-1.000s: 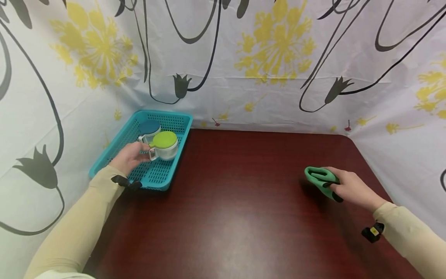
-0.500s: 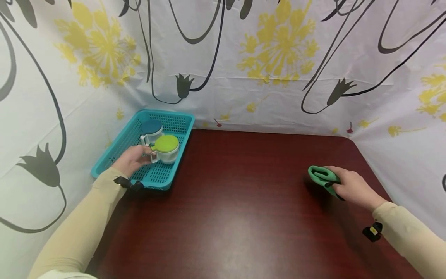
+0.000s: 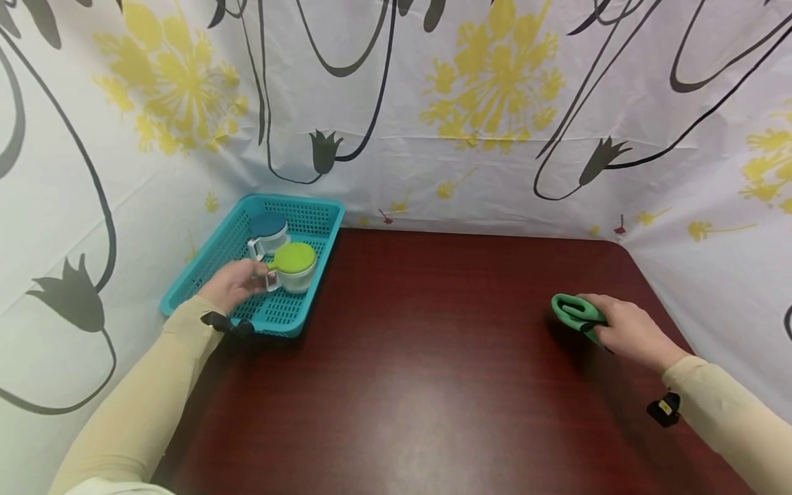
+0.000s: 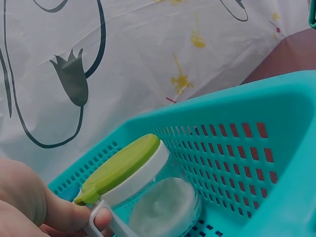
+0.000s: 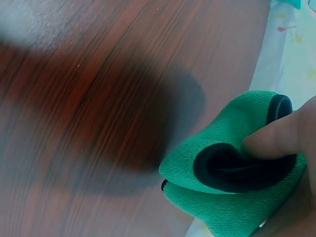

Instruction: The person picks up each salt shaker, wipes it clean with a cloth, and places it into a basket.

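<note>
In the head view, my left hand [image 3: 235,283] reaches into the blue-green basket [image 3: 291,323] and grips the handle of a clear seasoning jar [image 3: 295,280] with a lime-green lid. Thumb and fingers pinch that handle in the left wrist view, where white contents show through the jar [image 4: 163,207]. Behind it in the basket is a second jar [image 3: 269,225] with a blue lid, its handle facing left. Over the right side of the table, my right hand [image 3: 631,333] holds a folded green cloth [image 3: 575,311]. Black edging lines the cloth [image 5: 227,123] in the right wrist view, with the thumb pressed into its fold.
The dark red-brown table [image 3: 421,344] has rounded far corners. A white curtain [image 3: 396,124] printed with yellow flowers and grey stems hangs along the back and both sides. The basket stands at the far left, close to the curtain.
The green-lidded jar has come slightly nearer and lower within the basket, still held by its handle. The right hand and cloth have shifted a little to the right.
</note>
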Action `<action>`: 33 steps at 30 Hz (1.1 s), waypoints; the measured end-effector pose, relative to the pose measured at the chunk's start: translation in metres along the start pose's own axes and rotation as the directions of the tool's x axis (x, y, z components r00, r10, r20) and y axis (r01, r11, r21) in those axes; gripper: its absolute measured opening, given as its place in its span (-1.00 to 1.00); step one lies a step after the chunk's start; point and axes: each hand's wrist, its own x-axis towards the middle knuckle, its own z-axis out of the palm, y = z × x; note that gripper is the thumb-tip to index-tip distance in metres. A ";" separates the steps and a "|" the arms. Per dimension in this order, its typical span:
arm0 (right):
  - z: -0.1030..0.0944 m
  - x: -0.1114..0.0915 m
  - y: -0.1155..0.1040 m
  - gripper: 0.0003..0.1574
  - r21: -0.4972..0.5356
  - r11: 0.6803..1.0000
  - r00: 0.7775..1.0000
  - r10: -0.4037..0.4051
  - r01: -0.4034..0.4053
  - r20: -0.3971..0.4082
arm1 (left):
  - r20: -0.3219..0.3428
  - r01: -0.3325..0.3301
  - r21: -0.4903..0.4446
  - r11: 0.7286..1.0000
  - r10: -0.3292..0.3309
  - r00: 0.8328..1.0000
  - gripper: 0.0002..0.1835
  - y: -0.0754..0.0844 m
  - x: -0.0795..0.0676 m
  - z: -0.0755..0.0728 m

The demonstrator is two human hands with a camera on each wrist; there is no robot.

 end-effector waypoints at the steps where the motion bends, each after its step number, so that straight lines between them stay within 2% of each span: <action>1: 0.000 0.000 0.001 -0.23 -0.002 1.000 1.000 0.001 -0.001 -0.003 | 0.003 0.001 -0.010 1.000 -0.001 1.000 -0.77 0.000 0.000 0.000; 9: -0.001 0.000 0.007 -0.24 -0.009 1.000 1.000 -0.002 0.002 -0.026 | -0.017 0.012 0.023 1.000 -0.012 1.000 -0.84 -0.002 0.000 -0.001; 15: -0.002 0.001 0.008 -0.24 -0.019 1.000 0.999 -0.020 0.019 -0.042 | -0.006 0.038 -0.007 0.999 -0.038 0.999 -0.85 -0.002 0.001 -0.001; 20: -0.003 0.003 0.009 -0.23 -0.024 1.000 0.999 -0.015 0.014 -0.042 | -0.038 0.070 0.007 0.998 -0.070 0.997 -0.83 -0.003 0.002 -0.001; 27: -0.001 0.005 0.010 -0.22 -0.041 0.999 0.998 -0.017 0.015 -0.062 | -0.125 0.043 0.065 0.997 -0.035 0.992 -0.61 -0.006 0.002 0.000; 33: 0.002 0.008 0.009 -0.21 -0.072 0.997 0.998 -0.016 0.011 -0.065 | -0.119 0.031 0.081 0.996 -0.021 0.993 -0.78 -0.007 -0.002 0.000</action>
